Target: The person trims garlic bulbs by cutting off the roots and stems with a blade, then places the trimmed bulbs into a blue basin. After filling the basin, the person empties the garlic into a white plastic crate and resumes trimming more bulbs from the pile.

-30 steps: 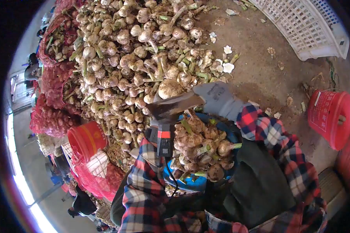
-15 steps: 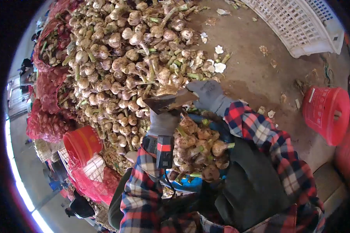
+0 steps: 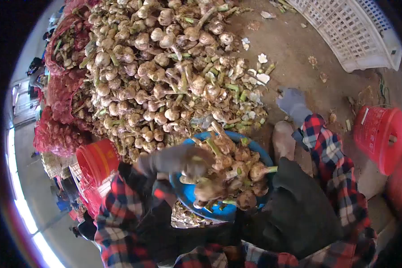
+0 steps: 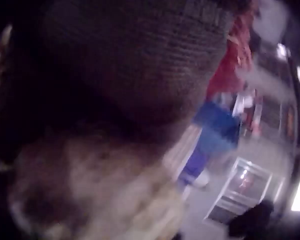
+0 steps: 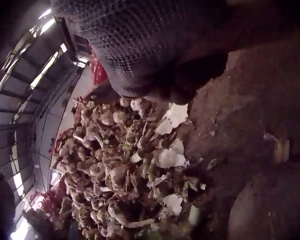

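Note:
My left hand (image 3: 176,160), in a grey glove and blurred by motion, is over the near left part of a blue basin (image 3: 265,156) heaped with garlic. It grips a garlic bulb (image 3: 207,190), also blurred; the bulb (image 4: 105,190) looms large in the left wrist view. Off to the right, above the floor, is my gloved right hand (image 3: 295,105), its fingers curled. The knife (image 3: 265,85) it holds shows only as a thin dark edge toward the pile; the handle is hidden in the glove.
A big garlic pile (image 3: 143,80) spreads ahead, with cut stems and white peelings along its right edge. Red buckets stand left (image 3: 98,161) and right (image 3: 379,136). A white crate (image 3: 344,35) is at back right, and red mesh sacks (image 3: 60,134) line the left.
Both hands were together above the basin, at the broad knife blade. They have parted: the left has come back over the basin with a bulb, the right has swung away to the right.

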Motion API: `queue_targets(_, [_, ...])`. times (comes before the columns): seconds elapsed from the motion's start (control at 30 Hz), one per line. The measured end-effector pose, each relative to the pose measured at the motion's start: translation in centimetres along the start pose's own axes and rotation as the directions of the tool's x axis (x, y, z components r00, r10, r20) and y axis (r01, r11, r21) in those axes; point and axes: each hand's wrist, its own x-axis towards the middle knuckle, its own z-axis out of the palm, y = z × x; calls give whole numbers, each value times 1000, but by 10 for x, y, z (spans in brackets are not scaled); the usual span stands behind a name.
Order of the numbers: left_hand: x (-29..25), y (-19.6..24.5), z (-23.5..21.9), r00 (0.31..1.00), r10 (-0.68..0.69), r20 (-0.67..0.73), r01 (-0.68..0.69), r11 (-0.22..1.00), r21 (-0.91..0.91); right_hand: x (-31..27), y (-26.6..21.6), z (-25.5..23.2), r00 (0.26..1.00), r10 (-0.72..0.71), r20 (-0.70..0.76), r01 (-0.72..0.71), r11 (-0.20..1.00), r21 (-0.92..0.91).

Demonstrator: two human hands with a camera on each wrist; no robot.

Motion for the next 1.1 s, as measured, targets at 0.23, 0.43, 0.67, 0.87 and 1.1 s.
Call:
queue_targets(0.23, [112, -120, -91, 589, -509, -627, 48, 797, -602, 5, -21, 32, 987, 4, 158, -12, 999, 48])
queue_targets(0.43, [154, -205, -122, 569, -332, -752, 209, 943, -259, 9, -8, 55, 1000, 21, 22, -22, 997, 80])
queue_targets(0.67, [106, -195, -101, 363, -329, -872, 45, 941, -336, 1, -7, 37, 972, 65, 227, -89, 992, 94])
queue_targets(0.87, [94, -144, -106, 259, -392, -882, 177, 918, -356, -4, -20, 27, 971, 90, 223, -104, 993, 50])
queue_targets(1.1, [80, -121, -118, 530, -585, -614, -475, 395, -787, -2, -26, 29, 978, 21, 207, -34, 998, 60])
